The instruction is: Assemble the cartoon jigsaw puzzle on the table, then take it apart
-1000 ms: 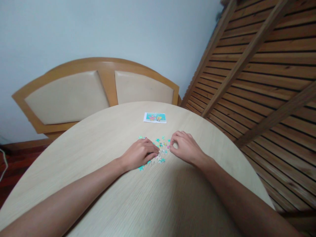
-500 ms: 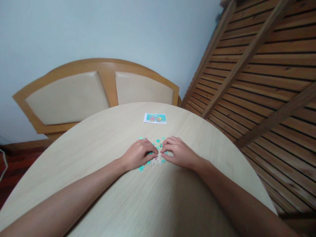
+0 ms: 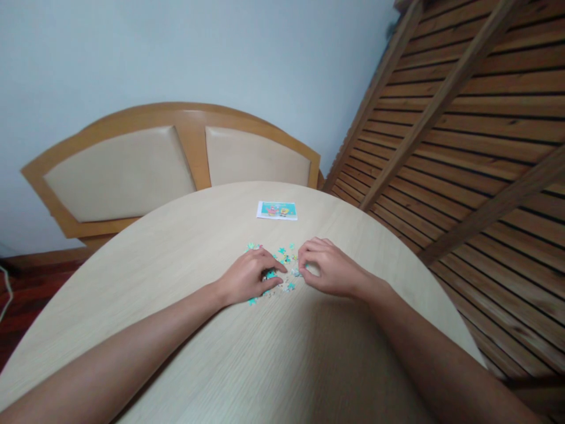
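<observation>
Small jigsaw puzzle pieces, mostly turquoise with some pale and yellow ones, lie loose on the table between my hands. My left hand (image 3: 251, 274) rests over the left part of them, thumb and forefinger apart and curved around several turquoise pieces; its palm hides others. To the right, my right hand (image 3: 330, 268) has thumb and forefinger pinched together on a pale puzzle piece (image 3: 295, 272) at the edge of the group. One turquoise piece (image 3: 252, 301) lies by my left wrist, and another (image 3: 291, 286) sits below the pinched fingertips.
Beyond the pieces, a picture card (image 3: 277, 210) with a pink and a yellow cartoon figure lies on the round wooden table (image 3: 212, 365). A padded headboard (image 3: 188, 135) stands behind the table, against the wall. Slatted wood (image 3: 477, 129) leans along the right side.
My right hand has drawn back to the right, away from my left, with its fingertips pinched. My left thumb and forefinger have spread a little wider.
</observation>
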A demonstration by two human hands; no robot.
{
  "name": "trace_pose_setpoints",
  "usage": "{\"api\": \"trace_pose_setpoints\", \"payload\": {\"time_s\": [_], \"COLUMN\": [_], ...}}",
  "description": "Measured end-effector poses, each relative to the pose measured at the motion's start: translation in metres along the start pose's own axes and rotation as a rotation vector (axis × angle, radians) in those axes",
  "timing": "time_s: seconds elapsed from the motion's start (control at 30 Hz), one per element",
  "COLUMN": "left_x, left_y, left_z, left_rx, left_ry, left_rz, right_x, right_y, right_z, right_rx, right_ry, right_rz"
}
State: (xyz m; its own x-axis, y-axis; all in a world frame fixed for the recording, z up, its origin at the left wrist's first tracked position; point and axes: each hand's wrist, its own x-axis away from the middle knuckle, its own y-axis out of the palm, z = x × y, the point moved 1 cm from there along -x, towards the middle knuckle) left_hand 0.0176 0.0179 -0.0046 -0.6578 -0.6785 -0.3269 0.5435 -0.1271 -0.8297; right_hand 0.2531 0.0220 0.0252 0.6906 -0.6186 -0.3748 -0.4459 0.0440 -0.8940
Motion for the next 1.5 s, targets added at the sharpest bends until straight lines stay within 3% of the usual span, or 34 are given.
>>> {"api": "trace_pose_setpoints", "payload": {"time_s": [0.2, 0.4, 0.7, 0.9, 1.07, 1.3, 1.5], "left_x": [0.000, -0.002, 0.001, 0.010, 0.015, 0.012, 0.009], "left_y": [-0.002, -0.001, -0.021, -0.045, -0.049, -0.048, -0.042], "left_z": [0.005, 0.004, -0.020, -0.058, -0.073, -0.073, -0.052], "left_rx": [0.008, 0.024, 0.002, -0.115, -0.090, -0.158, -0.144], "left_ry": [0.031, 0.045, -0.074, -0.046, -0.035, 0.034, 0.081], "left_rz": [-0.003, 0.026, 0.297, 0.242, 0.155, 0.075, 0.066], "right_x": [0.004, 0.002, 0.000, -0.001, -0.002, -0.002, -0.001], "right_y": [-0.002, 0.002, 0.019, 0.021, 0.021, 0.025, 0.030], "right_z": [0.002, -0.001, -0.009, -0.009, -0.011, -0.003, 0.001], "right_rx": [-0.033, -0.027, -0.077, -0.083, -0.076, -0.046, -0.051], "right_ry": [0.007, -0.017, -0.114, -0.149, -0.124, 0.031, 0.093], "right_rz": [-0.113, -0.115, -0.073, -0.055, -0.013, 0.024, 0.053]}}
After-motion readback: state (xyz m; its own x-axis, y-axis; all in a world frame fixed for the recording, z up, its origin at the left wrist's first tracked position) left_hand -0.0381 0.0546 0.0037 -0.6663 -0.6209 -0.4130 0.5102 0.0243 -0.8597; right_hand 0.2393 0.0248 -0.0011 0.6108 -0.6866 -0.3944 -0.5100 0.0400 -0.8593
